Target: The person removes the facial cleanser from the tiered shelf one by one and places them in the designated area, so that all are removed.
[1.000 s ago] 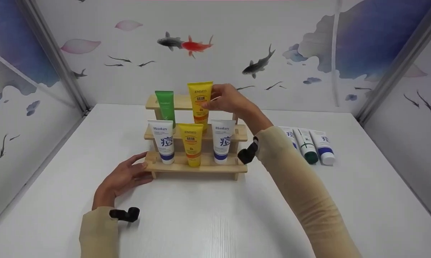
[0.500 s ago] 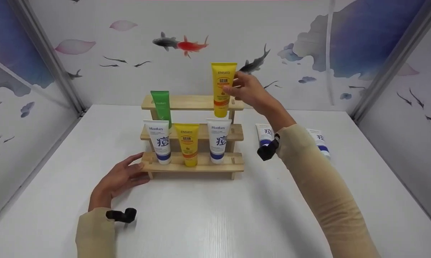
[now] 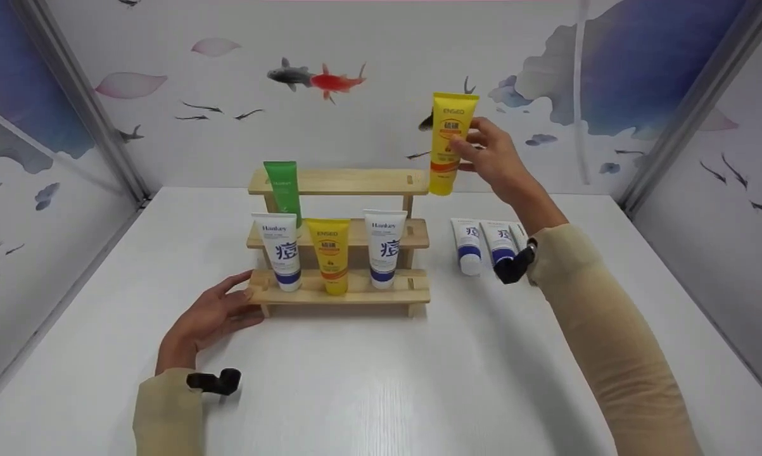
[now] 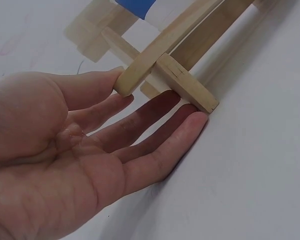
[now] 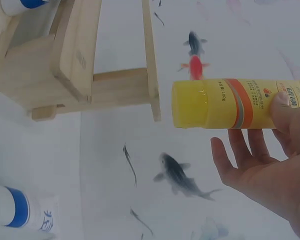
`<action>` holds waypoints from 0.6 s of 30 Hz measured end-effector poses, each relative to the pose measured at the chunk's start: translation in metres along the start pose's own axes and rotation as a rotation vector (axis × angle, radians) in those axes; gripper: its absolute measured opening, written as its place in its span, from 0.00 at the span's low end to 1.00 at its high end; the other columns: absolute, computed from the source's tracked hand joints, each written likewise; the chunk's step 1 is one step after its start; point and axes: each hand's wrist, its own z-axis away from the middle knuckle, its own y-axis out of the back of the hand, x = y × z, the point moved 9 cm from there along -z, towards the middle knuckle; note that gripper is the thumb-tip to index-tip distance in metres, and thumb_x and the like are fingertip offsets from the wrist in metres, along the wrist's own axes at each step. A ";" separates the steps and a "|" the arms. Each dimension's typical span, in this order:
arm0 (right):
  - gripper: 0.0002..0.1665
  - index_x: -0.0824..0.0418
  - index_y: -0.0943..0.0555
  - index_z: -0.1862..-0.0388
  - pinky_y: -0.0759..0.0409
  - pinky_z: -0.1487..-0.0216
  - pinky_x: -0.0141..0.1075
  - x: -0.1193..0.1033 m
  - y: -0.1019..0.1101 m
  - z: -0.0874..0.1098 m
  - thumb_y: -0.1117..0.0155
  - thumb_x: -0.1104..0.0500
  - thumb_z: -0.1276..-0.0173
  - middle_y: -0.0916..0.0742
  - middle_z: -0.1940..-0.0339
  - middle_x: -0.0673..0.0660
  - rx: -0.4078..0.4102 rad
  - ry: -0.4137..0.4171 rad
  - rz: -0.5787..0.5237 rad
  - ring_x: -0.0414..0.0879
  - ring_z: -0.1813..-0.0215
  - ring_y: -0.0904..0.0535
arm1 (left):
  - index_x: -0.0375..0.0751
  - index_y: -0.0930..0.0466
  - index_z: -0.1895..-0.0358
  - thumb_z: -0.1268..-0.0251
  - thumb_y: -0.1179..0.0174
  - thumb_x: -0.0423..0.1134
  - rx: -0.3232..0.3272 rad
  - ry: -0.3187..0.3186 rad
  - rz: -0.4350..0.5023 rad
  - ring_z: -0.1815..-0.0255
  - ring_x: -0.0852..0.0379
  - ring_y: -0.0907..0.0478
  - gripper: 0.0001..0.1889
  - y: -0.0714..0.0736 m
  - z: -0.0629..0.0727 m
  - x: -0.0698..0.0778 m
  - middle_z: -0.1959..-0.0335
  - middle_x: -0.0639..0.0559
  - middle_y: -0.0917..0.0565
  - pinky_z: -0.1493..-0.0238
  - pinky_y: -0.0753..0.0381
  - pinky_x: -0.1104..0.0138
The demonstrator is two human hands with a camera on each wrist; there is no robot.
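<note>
My right hand (image 3: 496, 155) pinches a yellow tube (image 3: 451, 136) upright, cap down, in the air just past the right end of the wooden tiered rack (image 3: 349, 182). In the right wrist view the thumb presses the yellow tube's (image 5: 217, 104) printed side. My left hand (image 3: 213, 316) holds the lower left end of the rack; in the left wrist view its thumb lies on the end of a wooden slat (image 4: 135, 77), with fingers beneath. On the bottom tier stand a white tube (image 3: 281, 250), a second yellow tube (image 3: 332, 256) and another white tube (image 3: 384, 248). A green tube (image 3: 284, 190) stands behind on the middle tier.
On the white table (image 3: 342, 386) right of the rack lie a white-and-blue tube (image 3: 468, 246), another such tube (image 3: 498, 237) and a third (image 3: 519, 234), partly behind my right wrist. Printed panels with fish (image 3: 336, 82) wall in the table.
My right hand has lifted the yellow tube off the middle tier and carried it up and right, beyond the rack's end. My left hand stays at the rack.
</note>
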 end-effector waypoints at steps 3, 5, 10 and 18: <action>0.34 0.51 0.34 0.27 0.22 0.29 0.45 0.008 0.019 0.001 0.39 0.45 0.28 0.24 0.32 0.60 0.047 -0.020 0.004 0.54 0.31 0.23 | 0.52 0.58 0.17 0.18 0.58 0.40 -0.003 0.001 -0.004 0.28 0.41 0.30 0.32 0.000 0.000 0.001 0.22 0.32 0.42 0.31 0.22 0.56; 0.35 0.53 0.35 0.26 0.22 0.29 0.44 0.015 0.032 0.003 0.40 0.45 0.27 0.24 0.32 0.61 0.078 -0.038 0.015 0.54 0.32 0.23 | 0.53 0.58 0.18 0.18 0.58 0.39 -0.004 0.005 -0.003 0.28 0.42 0.29 0.32 0.000 -0.001 -0.001 0.22 0.32 0.41 0.32 0.21 0.57; 0.38 0.56 0.40 0.23 0.22 0.30 0.45 0.036 0.063 0.008 0.42 0.45 0.25 0.25 0.31 0.62 0.136 -0.095 0.053 0.55 0.32 0.24 | 0.53 0.58 0.18 0.18 0.59 0.40 -0.013 -0.002 0.003 0.28 0.42 0.30 0.32 0.000 0.000 0.000 0.21 0.33 0.42 0.30 0.23 0.56; 0.44 0.58 0.38 0.25 0.21 0.31 0.41 0.072 0.115 0.024 0.39 0.37 0.32 0.23 0.32 0.59 0.211 -0.196 0.121 0.50 0.35 0.21 | 0.53 0.57 0.18 0.18 0.57 0.40 -0.018 -0.013 0.012 0.31 0.45 0.27 0.32 0.000 0.002 0.002 0.22 0.33 0.42 0.30 0.23 0.57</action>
